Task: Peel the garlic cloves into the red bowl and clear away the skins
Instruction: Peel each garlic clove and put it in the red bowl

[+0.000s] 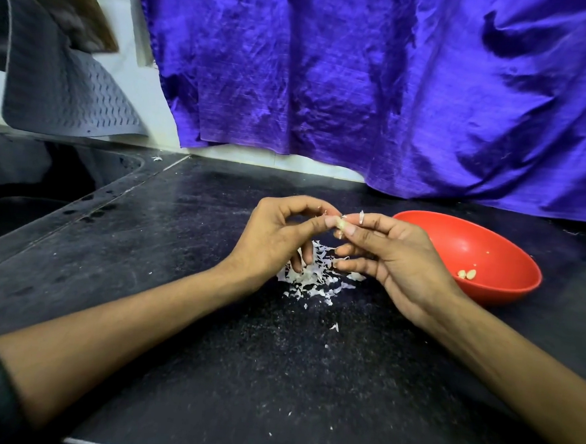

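Both hands meet above the counter centre, and I record them as engaged: the left hand (277, 236) and the right hand (395, 259) each pinch one garlic clove (341, 223) between thumb and fingertips, with the remaining fingers loosely curled beneath. One strip of skin stands up from the right fingertips. Whether the clove is fully peeled I cannot tell; it is small and mostly covered.

Directly below the hands, toward 6 o'clock, lies one loose heap of skins (315, 278), with a few stray flakes scattered further toward 6 on the black counter (188, 236).

One red bowl (507, 290) sits at 3 o'clock from the hands, just beside the right wrist but apart from it. I count two peeled cloves (467, 274) at its low side and one small crumb higher on the inner wall.

At 9 to 10 o'clock the counter drops into one dark sink (29, 185); its rim runs diagonally, well apart from the left hand. At 12 o'clock a purple cloth (362, 82) hangs down to the counter's back edge, draping onto it behind the bowl. One grey textured mat (69, 95) hangs at 10 o'clock. Open counter lies between the forearms and toward the sink.
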Motion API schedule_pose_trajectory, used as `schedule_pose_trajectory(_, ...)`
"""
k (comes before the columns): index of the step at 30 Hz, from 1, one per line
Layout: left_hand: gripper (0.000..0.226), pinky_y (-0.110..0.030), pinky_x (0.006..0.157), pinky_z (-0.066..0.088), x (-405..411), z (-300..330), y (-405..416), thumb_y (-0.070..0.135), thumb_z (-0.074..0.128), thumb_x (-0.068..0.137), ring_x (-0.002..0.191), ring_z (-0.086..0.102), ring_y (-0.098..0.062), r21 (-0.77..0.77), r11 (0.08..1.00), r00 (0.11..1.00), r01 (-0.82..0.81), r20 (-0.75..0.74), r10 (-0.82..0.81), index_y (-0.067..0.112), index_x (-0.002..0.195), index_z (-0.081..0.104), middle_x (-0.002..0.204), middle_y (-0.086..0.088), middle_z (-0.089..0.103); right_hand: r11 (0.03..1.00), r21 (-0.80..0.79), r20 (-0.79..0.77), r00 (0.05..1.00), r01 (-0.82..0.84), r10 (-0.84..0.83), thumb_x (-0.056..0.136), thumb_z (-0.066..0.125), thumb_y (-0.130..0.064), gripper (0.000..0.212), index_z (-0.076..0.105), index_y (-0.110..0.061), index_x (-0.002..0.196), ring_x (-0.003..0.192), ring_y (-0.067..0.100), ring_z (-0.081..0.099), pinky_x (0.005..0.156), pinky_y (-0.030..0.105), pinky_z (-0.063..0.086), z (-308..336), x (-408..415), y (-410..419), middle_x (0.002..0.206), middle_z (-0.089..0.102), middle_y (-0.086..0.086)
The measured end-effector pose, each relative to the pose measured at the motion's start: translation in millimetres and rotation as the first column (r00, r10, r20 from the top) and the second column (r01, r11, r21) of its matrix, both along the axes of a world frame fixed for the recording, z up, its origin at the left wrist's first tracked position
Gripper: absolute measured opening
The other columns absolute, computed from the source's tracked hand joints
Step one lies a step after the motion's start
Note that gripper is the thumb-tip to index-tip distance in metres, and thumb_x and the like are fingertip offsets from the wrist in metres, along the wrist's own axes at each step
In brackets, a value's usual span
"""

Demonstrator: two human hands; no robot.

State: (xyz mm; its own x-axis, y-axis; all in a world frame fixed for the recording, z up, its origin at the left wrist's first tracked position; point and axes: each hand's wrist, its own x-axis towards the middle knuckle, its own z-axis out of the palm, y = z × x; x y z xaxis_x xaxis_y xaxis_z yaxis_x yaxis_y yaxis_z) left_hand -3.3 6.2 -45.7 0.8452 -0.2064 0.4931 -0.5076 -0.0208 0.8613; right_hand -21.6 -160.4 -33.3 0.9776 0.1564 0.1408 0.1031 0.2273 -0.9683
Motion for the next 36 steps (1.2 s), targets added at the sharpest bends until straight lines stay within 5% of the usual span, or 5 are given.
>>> schedule_pose_trajectory(10, 0.005, -0.021, 0.035, 0.041, -0.1, 1.9, -0.5, 0.008, 0.071, 0.084, 0.040, 0.050, -0.011, -0.053, 0.999, 0.993, -0.009, -0.119, 0.003, 0.009, 0.082, 0.067, 0.069, -0.003, 0.065, 0.999, 0.005, -0.024, 0.999, -0.035, 0.035, 0.074, 0.068, -0.010, 0.029, 0.066, 0.002, 0.100, 0.060, 0.011, 0.064, 0.053, 0.022, 0.056, -0.2, 0.4, 0.0, 0.078, 0.067, 0.007)
schedule_pose_trajectory(36, 0.012, -0.023, 0.036, 0.041, -1.2, -4.5, -5.1, 0.013, 0.063, 0.092, 0.040, 0.049, -0.014, 0.009, 1.000, 0.998, -0.020, -0.059, 0.021, 0.014, 0.080, 0.061, 0.066, -0.005, 0.060, 0.997, 0.061, -0.087, 0.995, -0.052, 0.057, 0.077, 0.064, -0.006, 0.020, 0.065, 0.000, 0.096, 0.054, 0.009, 0.063, 0.049, 0.020, 0.053, -5.2, -1.0, 4.8, 0.073, 0.069, 0.005)
